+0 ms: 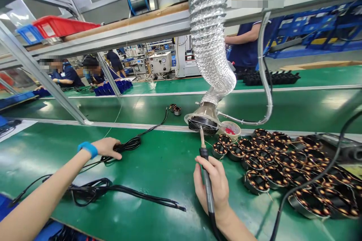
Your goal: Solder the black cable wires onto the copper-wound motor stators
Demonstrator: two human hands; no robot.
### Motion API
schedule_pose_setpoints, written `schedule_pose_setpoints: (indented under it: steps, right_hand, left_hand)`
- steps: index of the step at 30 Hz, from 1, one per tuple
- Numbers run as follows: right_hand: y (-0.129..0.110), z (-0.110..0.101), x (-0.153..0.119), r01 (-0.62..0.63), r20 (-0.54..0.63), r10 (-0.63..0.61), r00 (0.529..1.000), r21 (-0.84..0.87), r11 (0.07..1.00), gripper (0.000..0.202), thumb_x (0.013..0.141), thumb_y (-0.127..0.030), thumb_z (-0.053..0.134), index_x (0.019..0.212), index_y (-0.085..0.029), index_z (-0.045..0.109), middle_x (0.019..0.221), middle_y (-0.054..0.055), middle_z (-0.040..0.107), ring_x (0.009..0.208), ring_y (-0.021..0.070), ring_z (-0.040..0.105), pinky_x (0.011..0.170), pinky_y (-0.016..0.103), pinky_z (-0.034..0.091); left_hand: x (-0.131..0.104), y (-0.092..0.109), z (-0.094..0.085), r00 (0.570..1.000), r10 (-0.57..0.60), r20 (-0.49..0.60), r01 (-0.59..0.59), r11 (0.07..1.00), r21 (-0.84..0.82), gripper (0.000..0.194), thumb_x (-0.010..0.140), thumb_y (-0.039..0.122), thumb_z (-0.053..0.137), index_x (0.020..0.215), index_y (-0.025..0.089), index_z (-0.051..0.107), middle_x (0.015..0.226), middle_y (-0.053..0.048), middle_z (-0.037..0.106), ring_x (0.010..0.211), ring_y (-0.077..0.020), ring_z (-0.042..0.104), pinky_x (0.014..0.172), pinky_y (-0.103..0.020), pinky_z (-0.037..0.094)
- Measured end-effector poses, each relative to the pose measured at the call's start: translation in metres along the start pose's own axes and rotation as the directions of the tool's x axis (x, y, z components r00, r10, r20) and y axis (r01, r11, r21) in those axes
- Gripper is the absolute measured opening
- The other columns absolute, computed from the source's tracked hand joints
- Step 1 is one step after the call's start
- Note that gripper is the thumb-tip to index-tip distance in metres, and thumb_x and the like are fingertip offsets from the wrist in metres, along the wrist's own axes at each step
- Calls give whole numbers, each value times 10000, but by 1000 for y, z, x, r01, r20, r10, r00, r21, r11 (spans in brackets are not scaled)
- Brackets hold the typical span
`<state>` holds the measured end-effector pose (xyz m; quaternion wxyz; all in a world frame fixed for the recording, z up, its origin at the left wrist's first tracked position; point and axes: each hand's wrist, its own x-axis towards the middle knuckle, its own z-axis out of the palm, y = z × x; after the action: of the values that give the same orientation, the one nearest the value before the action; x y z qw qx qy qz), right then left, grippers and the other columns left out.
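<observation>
The green table (pixel 161 169) offered open room between the hands, bounded by the pale strip (pixel 107 124) behind and crowded metal rings (pixel 284 159) rightward. The left hand (pixel 109 148), fingers parted, lay at the coiled black cable (pixel 131 144); whether it gripped, I couldn't tell. The right hand (pixel 216 182) held the soldering iron (pixel 207 186) behind its upward tip (pixel 202 135), best kept clear of cable and fingers.
</observation>
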<state>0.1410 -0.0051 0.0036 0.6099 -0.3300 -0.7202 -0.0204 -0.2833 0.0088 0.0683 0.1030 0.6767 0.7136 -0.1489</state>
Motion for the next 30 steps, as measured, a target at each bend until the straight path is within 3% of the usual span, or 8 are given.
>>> schedule_pose_setpoints:
  steps: [5,8,13,16,20,23,25,30]
  right_hand:
    - [-3,0,2,28,-7,-28,1000,-10,1000,453,822,5,598,1237,-173,555,1039,99,611,928,199,610,787,358,544]
    - [1,0,1,65,-2,-65,998,-43,997,451,829,-24,605,1244,-193,554,1022,85,618,913,199,618,781,357,554]
    - [11,3,-2,112,-2,-113,994,-109,988,457,810,-73,657,1230,-235,577,992,63,634,868,198,643,757,336,558]
    - [11,7,-1,106,5,-106,994,-110,988,463,802,-71,668,1224,-241,581,990,63,642,856,196,648,752,328,549]
    - [3,4,1,98,0,-99,995,-116,988,454,817,-85,651,1232,-250,567,994,65,642,867,196,653,768,335,550]
    - [-1,-2,3,83,0,-83,997,-117,990,407,845,-101,620,1224,-240,571,982,68,631,870,197,648,765,344,559]
    - [-1,-7,4,76,20,-75,997,-91,993,391,871,-118,587,1245,-230,563,986,77,627,889,206,642,781,371,560]
    - [4,-16,12,138,27,-136,990,-110,984,391,951,-174,493,1340,-219,499,1108,118,644,1014,233,622,872,429,529]
  left_hand:
    - [-21,19,17,999,25,-39,-19,986,166,170,732,298,640,846,173,655,850,-98,723,812,-282,685,700,-311,478]
    - [-20,40,-30,961,-73,-267,130,971,201,168,628,168,769,726,138,636,779,-79,705,792,-265,690,718,-278,486]
    - [-3,41,-138,776,-239,-584,351,933,84,465,969,268,469,1292,-64,421,1414,-265,385,1203,-319,541,976,-365,394]
    - [12,52,-151,808,-218,-547,297,953,59,545,981,382,428,1205,-108,512,1288,-219,515,1219,-337,515,977,-355,370]
    - [-6,112,-85,980,106,-169,-114,993,-39,449,747,486,734,896,63,726,846,-39,704,846,-171,652,779,-229,433]
    - [-48,158,-16,888,455,64,-419,859,-293,317,692,403,811,922,197,741,893,-6,707,777,-155,639,669,-210,451]
    - [-74,178,21,869,495,7,-460,814,-355,111,862,291,647,852,203,715,907,-17,685,779,-145,635,702,-218,464]
    - [-94,199,74,876,371,-309,-443,872,-207,416,1027,347,297,906,211,670,841,-49,652,748,-176,631,712,-277,479]
